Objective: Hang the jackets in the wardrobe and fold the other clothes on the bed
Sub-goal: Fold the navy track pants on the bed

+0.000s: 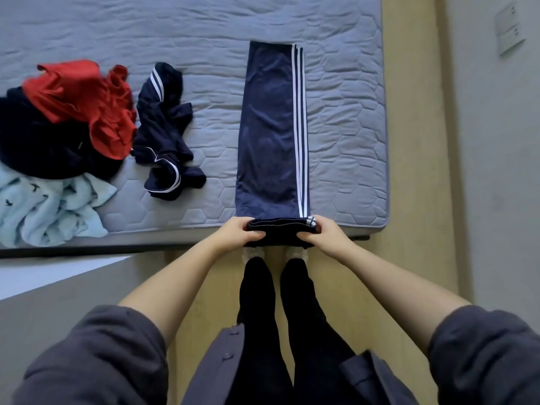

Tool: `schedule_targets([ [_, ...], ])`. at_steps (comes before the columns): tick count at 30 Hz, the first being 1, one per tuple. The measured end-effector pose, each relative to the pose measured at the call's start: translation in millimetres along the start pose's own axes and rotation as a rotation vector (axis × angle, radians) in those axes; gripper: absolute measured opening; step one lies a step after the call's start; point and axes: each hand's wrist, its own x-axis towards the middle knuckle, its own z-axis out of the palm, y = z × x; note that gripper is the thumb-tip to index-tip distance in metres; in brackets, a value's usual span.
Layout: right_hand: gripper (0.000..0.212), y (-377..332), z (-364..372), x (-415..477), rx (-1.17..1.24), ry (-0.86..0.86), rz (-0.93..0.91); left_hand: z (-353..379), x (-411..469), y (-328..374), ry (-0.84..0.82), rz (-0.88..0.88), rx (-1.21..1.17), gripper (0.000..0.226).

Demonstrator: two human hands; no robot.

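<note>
Navy track pants (270,133) with white side stripes lie folded lengthwise on the grey quilted mattress (190,33), reaching away from me. Their near end hangs at the bed's edge. My left hand (238,233) grips that end on the left and my right hand (323,233) grips it on the right, thumbs on top. A crumpled navy garment with white trim (165,133) lies to the left. Further left is a pile: a red garment (87,103) on a dark one (43,141), with a light blue printed piece (49,209) in front.
The bed's right edge (384,112) borders a strip of wooden floor (415,171) and a grey wall (496,141). My legs and feet stand on the floor right against the bed's near edge. A pale surface (43,276) juts in at the lower left.
</note>
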Motion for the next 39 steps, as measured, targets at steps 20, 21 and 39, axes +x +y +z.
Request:
schedule_targets([
  [20, 0.017, 75, -7, 137, 0.047, -0.142, 0.395, 22, 107, -45, -0.366, 0.021, 0.675, 0.02],
  [21, 0.015, 80, -10, 159, 0.031, -0.024, 0.376, 18, 119, -49, -0.363, 0.032, 0.687, 0.023],
  [39, 0.026, 112, -33, 317, -0.206, 0.588, 0.285, 20, 208, -83, -0.445, 0.16, 0.733, 0.024],
])
